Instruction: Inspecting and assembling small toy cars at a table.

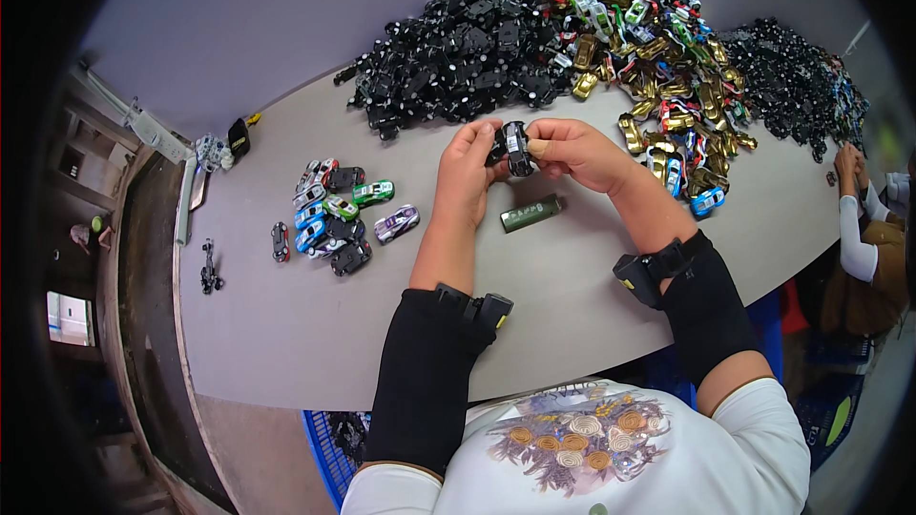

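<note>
The toy car [516, 148] is clamped between both grips above the tabletop [286, 324], left hand [468, 172] and right hand [572, 151] equally near, its long axis apparently pointing away.

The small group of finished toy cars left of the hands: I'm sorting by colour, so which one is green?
The green toy car at the group's upper right edge, beside a black car; the others nearby are blue, silver, purple or black.

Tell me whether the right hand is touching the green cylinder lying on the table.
Apart. The head view shows the right hand raised with the left hand around a black toy car, and bare grey table shows between it and the green cylinder.
</note>
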Motion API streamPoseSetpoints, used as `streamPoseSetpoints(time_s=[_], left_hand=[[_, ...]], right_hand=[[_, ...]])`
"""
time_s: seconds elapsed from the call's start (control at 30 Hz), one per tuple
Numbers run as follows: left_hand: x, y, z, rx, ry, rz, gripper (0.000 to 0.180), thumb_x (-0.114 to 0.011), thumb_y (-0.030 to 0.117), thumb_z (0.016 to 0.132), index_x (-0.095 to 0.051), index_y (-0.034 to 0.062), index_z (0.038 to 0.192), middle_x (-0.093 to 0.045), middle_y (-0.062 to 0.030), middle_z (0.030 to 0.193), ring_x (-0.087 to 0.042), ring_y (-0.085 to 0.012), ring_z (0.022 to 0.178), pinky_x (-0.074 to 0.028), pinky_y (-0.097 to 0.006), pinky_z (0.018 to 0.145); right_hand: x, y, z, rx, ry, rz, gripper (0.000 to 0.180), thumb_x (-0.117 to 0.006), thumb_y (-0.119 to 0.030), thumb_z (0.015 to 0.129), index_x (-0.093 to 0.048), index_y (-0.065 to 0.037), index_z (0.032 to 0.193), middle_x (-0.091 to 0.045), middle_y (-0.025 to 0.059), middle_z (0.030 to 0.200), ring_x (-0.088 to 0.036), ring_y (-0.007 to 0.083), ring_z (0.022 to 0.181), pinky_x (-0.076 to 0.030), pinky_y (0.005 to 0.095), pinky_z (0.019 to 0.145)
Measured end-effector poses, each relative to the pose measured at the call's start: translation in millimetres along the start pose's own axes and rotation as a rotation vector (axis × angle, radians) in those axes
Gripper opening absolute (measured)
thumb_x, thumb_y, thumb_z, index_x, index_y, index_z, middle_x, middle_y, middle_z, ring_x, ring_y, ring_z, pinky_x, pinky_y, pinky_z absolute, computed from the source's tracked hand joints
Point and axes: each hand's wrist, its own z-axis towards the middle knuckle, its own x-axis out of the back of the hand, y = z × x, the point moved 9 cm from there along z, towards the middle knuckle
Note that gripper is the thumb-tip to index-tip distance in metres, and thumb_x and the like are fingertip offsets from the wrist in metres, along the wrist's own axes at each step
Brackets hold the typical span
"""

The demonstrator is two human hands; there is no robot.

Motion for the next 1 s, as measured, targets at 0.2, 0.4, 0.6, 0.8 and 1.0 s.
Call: streamPoseSetpoints(time_s=[0.2, 0.4, 0.6, 0.8, 1.0], left_hand=[[-0.4, 0.1, 1.2, -0.061, -0.039, 0.159, 0.024, -0.062, 0.011, 0.092, -0.058, 0.0065, 0.115, -0.060, -0.0017, 0.096, -0.060, -0.0097, 0.081, -0.051, -0.025, 0.067], [7.9, 9.5, 2.4, -0.162, 0.074, 0.016, 0.031, -0.063, 0.007, 0.090, -0.054, 0.0047, 0.119, -0.058, -0.0029, 0.097, -0.059, -0.0101, 0.082, -0.052, -0.025, 0.068], [10.6, 11.0, 1.3, -0.156, 0.049, -0.058, 0.028, -0.058, 0.009, 0.094, -0.053, 0.0037, 0.120, -0.058, -0.0037, 0.099, -0.060, -0.0121, 0.083, -0.053, -0.026, 0.071], [-7.7, 6.0, -2.3, -0.080, -0.026, 0.000, 0.032, -0.053, 0.006, 0.095, -0.045, 0.0084, 0.126, -0.062, -0.0083, 0.106, -0.064, -0.0160, 0.087, -0.054, -0.028, 0.070], [-1.1, 5.7, -2.5, -0.066, -0.028, 0.015, 0.031, -0.050, 0.007, 0.096, -0.045, 0.0085, 0.126, -0.063, -0.0100, 0.104, -0.064, -0.0181, 0.083, -0.054, -0.029, 0.066]], right_hand=[[13.1, 19.2, 4.6, -0.102, 0.082, -0.149, 0.013, -0.060, -0.021, 0.092, -0.060, -0.008, 0.089, -0.053, -0.0045, 0.072, -0.045, 0.0038, 0.057, -0.036, 0.0185, 0.054], [2.7, -15.8, -6.9, 0.243, 0.341, -0.694, 0.029, -0.068, -0.024, 0.087, -0.056, -0.006, 0.107, -0.056, 0.0002, 0.086, -0.052, 0.0086, 0.067, -0.045, 0.0236, 0.061], [-44.5, -35.4, -14.8, 0.594, 0.389, -1.286, 0.047, -0.068, -0.013, 0.078, -0.049, -0.005, 0.120, -0.059, 0.0168, 0.109, -0.061, 0.0358, 0.093, -0.050, 0.0430, 0.074], [-29.5, -44.0, -24.2, 0.482, 0.500, -1.367, 0.045, -0.065, -0.014, 0.081, -0.048, -0.006, 0.122, -0.064, 0.0154, 0.102, -0.063, 0.0343, 0.088, -0.050, 0.0423, 0.073], [0.2, -35.8, -15.9, 0.267, 0.519, -1.061, 0.042, -0.063, -0.011, 0.083, -0.049, -0.008, 0.123, -0.064, 0.0162, 0.105, -0.064, 0.0326, 0.087, -0.051, 0.0396, 0.075]])
